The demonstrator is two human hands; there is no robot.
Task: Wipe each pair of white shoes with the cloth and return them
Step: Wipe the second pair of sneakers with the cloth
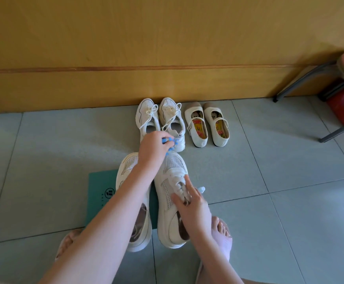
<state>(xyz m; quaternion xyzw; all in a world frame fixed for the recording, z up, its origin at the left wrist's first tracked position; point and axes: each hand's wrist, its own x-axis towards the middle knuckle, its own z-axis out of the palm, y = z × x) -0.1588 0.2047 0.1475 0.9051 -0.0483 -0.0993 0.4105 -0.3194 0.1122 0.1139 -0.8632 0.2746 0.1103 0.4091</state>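
Note:
A pair of white mesh sneakers lies in front of me, toes toward the wall: the left one (126,175) and the right one (168,203). My left hand (151,147) reaches across to the right sneaker's toe and grips a blue nubby cloth (170,142), mostly hidden in the fist. My right hand (191,201) holds that sneaker at its laces and tongue, thumb on the side. White lace-up sneakers (149,117) and cream strap flats (196,126) stand in pairs against the wooden wall.
A teal mat (100,193) lies under the mesh sneakers on the grey tiled floor. A small white bottle tip (202,189) shows behind my right hand. My bare feet (222,232) flank the shoes. A red-seated metal stool (331,70) stands at the far right.

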